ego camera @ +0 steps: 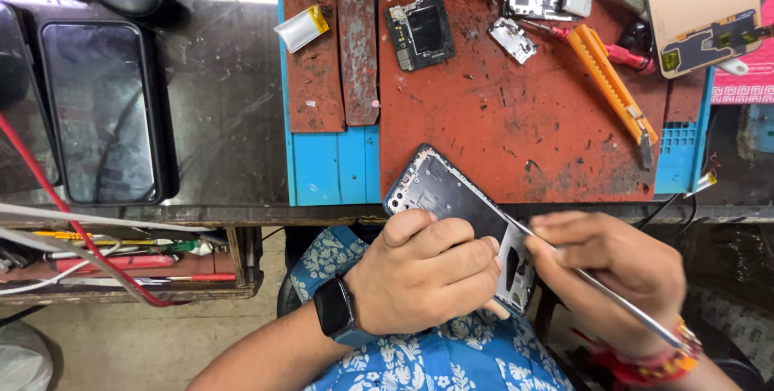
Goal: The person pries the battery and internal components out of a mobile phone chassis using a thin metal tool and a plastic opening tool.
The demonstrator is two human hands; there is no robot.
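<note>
Close over my lap, just off the bench edge, my left hand (pixel 423 274) has its grip closed round the lower end of an opened phone frame (pixel 455 214), whose top corner rests on the red work mat (pixel 524 117). My right hand (pixel 617 266) pinches a thin metal tool (pixel 597 284), its tip touching the frame's right edge, near the middle. I judge the strip-down well along: the frame looks bare of screen and board, and what I am working at with the tip is too small to tell. A dark smartwatch (pixel 334 310) sits on my left wrist.

Farther up the mat lie the parts already out: a dark circuit board (pixel 419 30), a smaller board piece (pixel 513 39), a silver pouch battery (pixel 301 28) and an orange-handled cutter (pixel 613 85). A display panel (pixel 700 12), back side up, lies at the far right corner. None of this is refitted.

Left of the mat, on the worn dark bench (pixel 226 101), lies a black phone (pixel 101 113), screen up. Below it an open drawer (pixel 121 266) holds screwdrivers and wires. Under that shows pale floor (pixel 145 343).
</note>
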